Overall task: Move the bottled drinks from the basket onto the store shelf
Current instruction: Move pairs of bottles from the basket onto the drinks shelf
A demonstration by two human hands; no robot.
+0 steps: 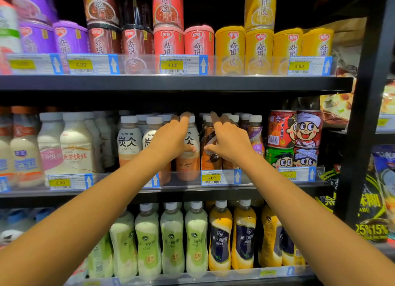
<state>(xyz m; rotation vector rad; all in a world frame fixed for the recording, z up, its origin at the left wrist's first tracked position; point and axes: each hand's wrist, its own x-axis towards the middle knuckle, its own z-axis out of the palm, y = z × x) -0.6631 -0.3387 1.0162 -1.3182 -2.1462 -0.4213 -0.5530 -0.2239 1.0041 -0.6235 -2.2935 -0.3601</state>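
Note:
Both my hands reach into the middle shelf (175,192). My left hand (171,138) wraps a white-capped latte bottle (188,166) in the front row, with the thumb across its label and the fingers over its shoulder and cap. My right hand (230,142) holds the neighbouring brown coffee bottle (210,160), thumb on its front and fingers spread up behind its cap. Both bottles stand upright on the shelf behind the clear rail. More latte bottles (129,142) stand to the left. The basket is out of view.
Milky white bottles (74,144) fill the left of the middle shelf and stacked cartoon cans (307,132) the right. Porridge tubs (229,48) line the shelf above; green and yellow tea bottles (172,241) stand below. A black upright post (367,114) bounds the right side.

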